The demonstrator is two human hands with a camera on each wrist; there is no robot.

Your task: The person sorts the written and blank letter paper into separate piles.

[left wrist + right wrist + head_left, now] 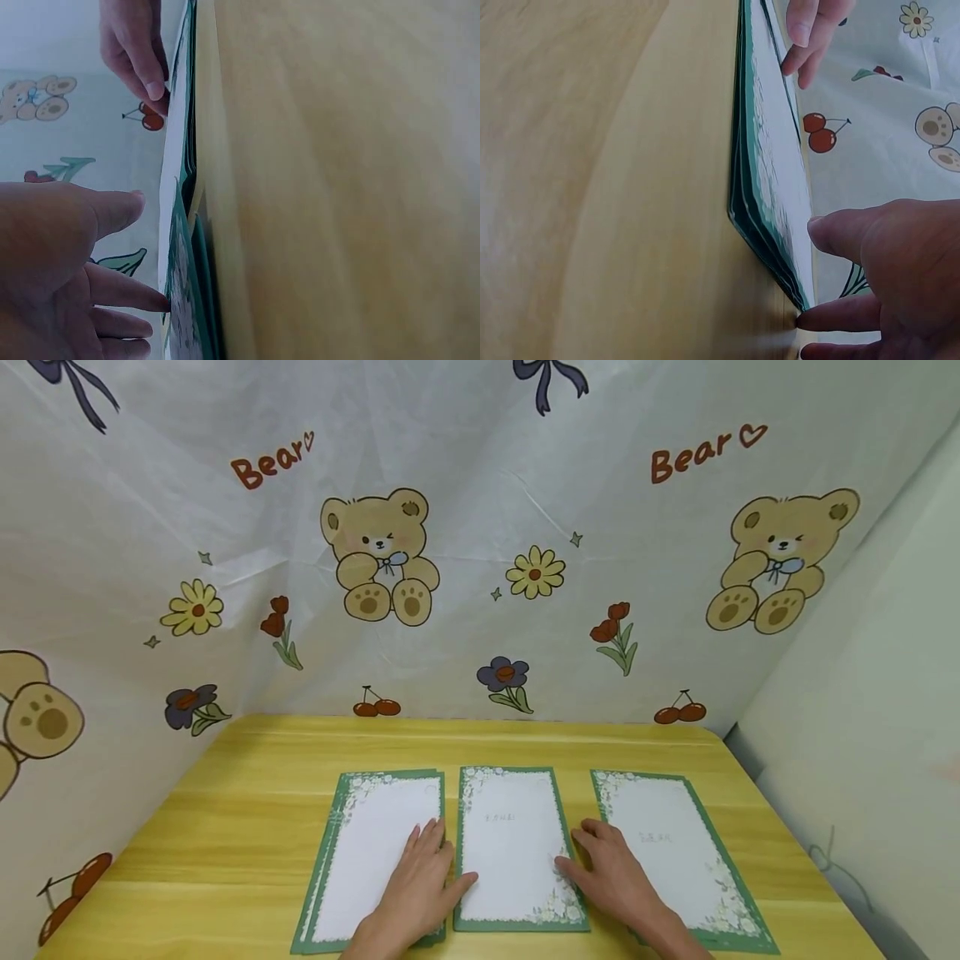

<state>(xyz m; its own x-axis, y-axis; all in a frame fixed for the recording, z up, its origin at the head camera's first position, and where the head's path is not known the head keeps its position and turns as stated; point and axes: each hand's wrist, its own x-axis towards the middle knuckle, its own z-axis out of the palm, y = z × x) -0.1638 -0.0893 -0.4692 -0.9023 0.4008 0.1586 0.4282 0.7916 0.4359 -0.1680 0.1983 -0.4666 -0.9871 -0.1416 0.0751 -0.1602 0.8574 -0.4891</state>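
Note:
Three piles of white sheets with green floral borders lie side by side on the table. My left hand (420, 881) rests over the right edge of the left pile (375, 835), its fingers extended. Its thumb reaches across the left edge of the middle pile (510, 860), which bears faint handwriting near the top. At that pile's right edge is my right hand (611, 872), thumb over the border and fingertips on the gap beside it. The right pile (675, 843), also with handwriting, is turned slightly. In the right wrist view, several stacked layers (761, 232) show at the corner.
The yellow wood-grain table (210, 835) ends at a white cloth backdrop (465, 435) printed with bears, flowers and cherries. A plain pale wall (885, 693) stands on the right, with a thin cord (832, 860) low beside the table.

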